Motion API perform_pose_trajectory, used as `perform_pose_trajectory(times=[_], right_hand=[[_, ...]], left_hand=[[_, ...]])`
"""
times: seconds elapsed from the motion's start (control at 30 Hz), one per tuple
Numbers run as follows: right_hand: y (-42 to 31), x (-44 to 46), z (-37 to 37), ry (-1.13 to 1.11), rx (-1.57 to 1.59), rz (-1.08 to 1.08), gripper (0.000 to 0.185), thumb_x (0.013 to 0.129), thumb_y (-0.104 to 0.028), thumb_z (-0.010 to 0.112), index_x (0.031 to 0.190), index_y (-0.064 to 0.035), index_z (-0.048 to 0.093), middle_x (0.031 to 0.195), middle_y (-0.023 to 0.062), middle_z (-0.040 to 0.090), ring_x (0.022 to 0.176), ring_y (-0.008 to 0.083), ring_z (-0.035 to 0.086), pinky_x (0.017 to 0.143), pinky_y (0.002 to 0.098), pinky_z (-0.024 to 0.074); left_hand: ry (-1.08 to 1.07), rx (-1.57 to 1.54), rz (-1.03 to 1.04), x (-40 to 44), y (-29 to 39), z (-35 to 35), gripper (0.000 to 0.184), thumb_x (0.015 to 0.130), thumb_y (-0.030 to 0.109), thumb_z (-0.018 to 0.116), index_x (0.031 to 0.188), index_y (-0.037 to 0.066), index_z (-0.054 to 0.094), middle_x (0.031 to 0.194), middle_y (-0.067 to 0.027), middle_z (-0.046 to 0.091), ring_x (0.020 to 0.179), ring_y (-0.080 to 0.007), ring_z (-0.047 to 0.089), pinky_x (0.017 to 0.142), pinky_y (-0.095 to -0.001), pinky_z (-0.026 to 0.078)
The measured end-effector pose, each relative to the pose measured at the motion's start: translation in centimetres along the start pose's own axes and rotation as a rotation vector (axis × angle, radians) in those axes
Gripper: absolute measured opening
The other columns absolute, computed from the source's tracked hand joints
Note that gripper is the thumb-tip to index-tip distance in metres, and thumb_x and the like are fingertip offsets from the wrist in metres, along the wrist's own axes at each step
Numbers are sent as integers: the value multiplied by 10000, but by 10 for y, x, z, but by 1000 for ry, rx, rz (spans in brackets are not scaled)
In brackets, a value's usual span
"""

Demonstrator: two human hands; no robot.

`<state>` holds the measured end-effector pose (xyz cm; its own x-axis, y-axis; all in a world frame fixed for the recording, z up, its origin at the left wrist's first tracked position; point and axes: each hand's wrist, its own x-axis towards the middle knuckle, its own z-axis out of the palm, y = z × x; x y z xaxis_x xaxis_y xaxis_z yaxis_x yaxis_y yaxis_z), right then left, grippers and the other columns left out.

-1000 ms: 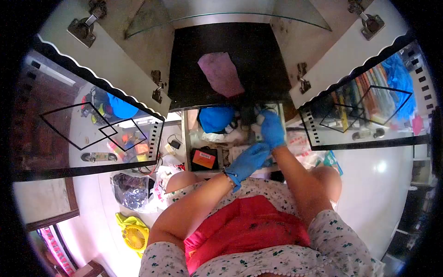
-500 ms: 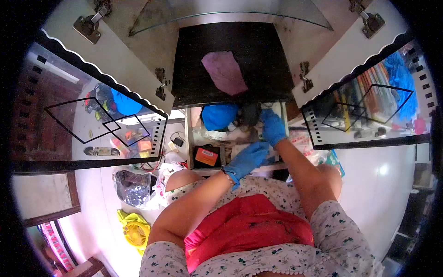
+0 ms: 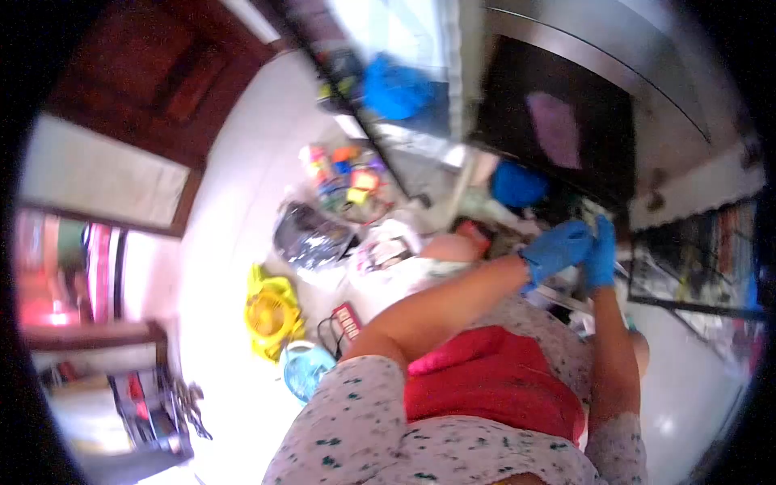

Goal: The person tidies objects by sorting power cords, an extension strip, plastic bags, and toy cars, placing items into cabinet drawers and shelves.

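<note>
My left hand (image 3: pixel 556 247), in a blue glove, is held over the open drawer with its fingers curled together, and what they hold, if anything, is hidden. Close against its fingertips is my right hand (image 3: pixel 600 255), also blue-gloved and upright; blur smears its fingers. Inside the drawer (image 3: pixel 462 190), a bright blue bundle (image 3: pixel 518 183) lies at the back left. A red and black box (image 3: pixel 474 234) sits near its front left corner. Dark items behind my hands are too blurred to name.
A pinkish cloth (image 3: pixel 554 129) lies on the dark shelf above the drawer. Open glass doors flank the cabinet. On the floor at left are a yellow fan (image 3: pixel 273 315), a light-blue round object (image 3: pixel 306 370), a clear bag with dark contents (image 3: pixel 311 236) and colourful items (image 3: pixel 352 178).
The view has swung left, so cabinet and drawer now appear further right and more floor shows. My right hand has come from the drawer's right side to meet my left hand.
</note>
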<state>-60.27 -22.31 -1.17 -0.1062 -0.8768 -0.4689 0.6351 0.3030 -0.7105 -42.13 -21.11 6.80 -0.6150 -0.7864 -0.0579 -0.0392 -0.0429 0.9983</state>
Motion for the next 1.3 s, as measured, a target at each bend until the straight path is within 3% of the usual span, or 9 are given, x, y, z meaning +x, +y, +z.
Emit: perform_pose_trajectory(times=[0.07, 0.17, 0.37, 0.47, 0.73, 0.9, 1.0, 1.1, 1.3], right_hand=[[-7, -16, -9, -119, -890, -457, 426, 827, -7, 439, 1253, -15, 427, 1282, 155, 428, 1209, 283, 374, 1017, 347, 282], [-21, -58, 13, -158, -1447, -797, 465, 833, 44, 406, 1289, -47, 412, 1366, 115, 362, 1280, 268, 303, 1061, 340, 218], [-43, -93, 9, -155, -1529, -808, 475, 847, 20, 406, 1311, -83, 394, 1363, 84, 372, 1283, 240, 302, 1048, 344, 242], [-53, -103, 3, -127, -1478, -719, 476, 863, -9, 398, 1329, -98, 371, 1366, 72, 369, 1269, 237, 322, 1030, 342, 271], [-48, -104, 1, -89, -1375, -564, 486, 860, 4, 398, 1333, -102, 373, 1357, 63, 384, 1212, 178, 390, 938, 305, 367], [-39, -108, 25, -202, -1495, -674, 475, 865, 21, 398, 1325, -99, 384, 1364, 67, 375, 1223, 210, 381, 952, 322, 374], [-31, -108, 19, -155, -1427, -507, 442, 885, -23, 405, 1321, -92, 385, 1367, 75, 367, 1245, 236, 356, 983, 351, 353], [-25, -115, 36, -288, -1532, -600, 426, 888, -27, 404, 1313, -65, 389, 1357, 89, 377, 1239, 229, 366, 991, 351, 340], [-22, -116, 45, -234, -1594, -513, 458, 839, 38, 418, 1287, -57, 422, 1329, 93, 411, 1219, 222, 388, 1019, 333, 276]], left_hand=[[156, -141, 70, -36, 42, -25, 285, 909, 188, 448, 1155, 69, 530, 1060, -70, 571, 960, -168, 541, 854, -281, 433], [317, -387, 251, -98, 43, -69, 305, 918, 192, 439, 1180, 54, 512, 1104, -63, 564, 961, -153, 548, 843, -279, 440], [899, 58, -252, -263, -129, -137, 245, 892, 196, 489, 1033, 19, 583, 898, -24, 592, 757, -114, 571, 672, -236, 471], [1023, -395, -490, -336, -168, -122, 285, 828, 113, 502, 1086, -2, 540, 884, -46, 564, 729, -129, 546, 647, -268, 478], [1246, -45, -417, -339, -267, -193, 296, 817, 161, 472, 1057, 18, 571, 936, -123, 599, 853, -216, 584, 735, -341, 481], [1088, 636, -563, -295, -229, -254, 327, 805, 193, 472, 1095, 74, 564, 1043, -161, 589, 1017, -324, 545, 825, -424, 444], [606, 908, -946, -272, -200, -279, 434, 813, 180, 481, 1237, 91, 462, 1237, -147, 489, 1137, -334, 464, 899, -451, 395], [437, 1232, -945, -251, -249, -294, 463, 856, 168, 417, 1309, 81, 373, 1356, -120, 370, 1265, -306, 328, 989, -469, 304], [255, 1219, -1024, -213, -279, -297, 519, 901, 197, 353, 1392, 106, 210, 1447, -42, 225, 1341, -219, 184, 1050, -526, 172]])
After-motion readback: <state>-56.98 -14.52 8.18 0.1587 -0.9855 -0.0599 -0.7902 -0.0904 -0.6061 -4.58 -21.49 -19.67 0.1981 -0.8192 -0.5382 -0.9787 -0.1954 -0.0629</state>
